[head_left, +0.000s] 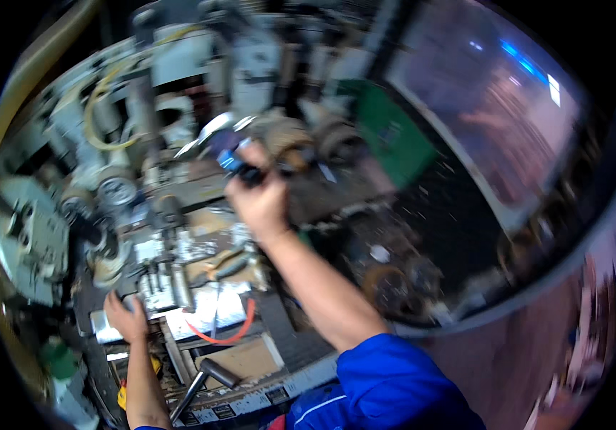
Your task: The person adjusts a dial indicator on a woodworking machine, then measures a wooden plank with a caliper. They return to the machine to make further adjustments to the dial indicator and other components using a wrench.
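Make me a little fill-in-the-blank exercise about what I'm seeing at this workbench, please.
1. The blurred object in the right hand is black and ____.
2. The hammer lies closer to the left hand than to the ____ hand.
3. The large panel to the right of the right hand is coloured ____.

Missing words: blue; right; green.

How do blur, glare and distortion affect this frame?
Head view: motion blur smears the right hand and green panel; the hammer-like tool looks sharper. Head view: glare whitens a sheet; fisheye distortion bows the bench edge.
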A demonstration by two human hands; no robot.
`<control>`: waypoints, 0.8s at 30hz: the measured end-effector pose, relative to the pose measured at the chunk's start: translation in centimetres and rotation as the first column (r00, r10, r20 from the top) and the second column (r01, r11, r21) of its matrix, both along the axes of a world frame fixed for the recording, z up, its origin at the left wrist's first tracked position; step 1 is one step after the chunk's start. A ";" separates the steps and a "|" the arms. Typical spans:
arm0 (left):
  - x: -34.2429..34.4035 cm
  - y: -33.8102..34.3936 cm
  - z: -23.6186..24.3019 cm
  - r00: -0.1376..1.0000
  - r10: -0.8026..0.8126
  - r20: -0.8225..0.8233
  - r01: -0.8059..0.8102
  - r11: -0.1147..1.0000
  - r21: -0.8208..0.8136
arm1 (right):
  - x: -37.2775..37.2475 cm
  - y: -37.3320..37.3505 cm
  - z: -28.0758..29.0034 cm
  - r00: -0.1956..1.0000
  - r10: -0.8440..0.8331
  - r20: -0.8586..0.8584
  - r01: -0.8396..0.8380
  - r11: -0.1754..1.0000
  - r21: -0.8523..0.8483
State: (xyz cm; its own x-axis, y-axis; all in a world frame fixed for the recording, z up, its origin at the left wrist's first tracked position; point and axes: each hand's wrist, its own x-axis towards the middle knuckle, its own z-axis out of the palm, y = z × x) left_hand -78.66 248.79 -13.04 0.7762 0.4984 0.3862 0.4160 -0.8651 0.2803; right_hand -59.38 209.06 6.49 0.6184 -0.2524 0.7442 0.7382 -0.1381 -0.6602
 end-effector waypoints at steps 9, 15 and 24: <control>-5.5 -9.0 5.0 0.842 -0.387 0.377 0.540 0.599 -0.591 | -39.9 -13.8 6.2 0.962 -0.258 0.093 0.262 0.767 -0.586; -20.6 -29.7 20.2 0.515 -0.734 0.443 0.667 0.018 -0.745 | -48.9 -23.0 6.4 0.867 -0.438 0.238 0.487 0.645 -0.588; -22.1 -51.8 35.4 -0.217 -0.934 0.285 0.931 -0.286 -0.227 | -49.9 -38.0 4.3 0.738 -0.567 0.365 0.663 0.513 -0.545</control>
State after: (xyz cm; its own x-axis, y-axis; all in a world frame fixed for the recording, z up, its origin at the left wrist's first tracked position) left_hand -100.80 197.04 22.40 0.4092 -0.7835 0.4676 -0.8132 -0.0807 0.5763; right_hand -109.23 171.09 10.78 0.3799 0.0000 0.9250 0.3732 -0.9150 -0.1533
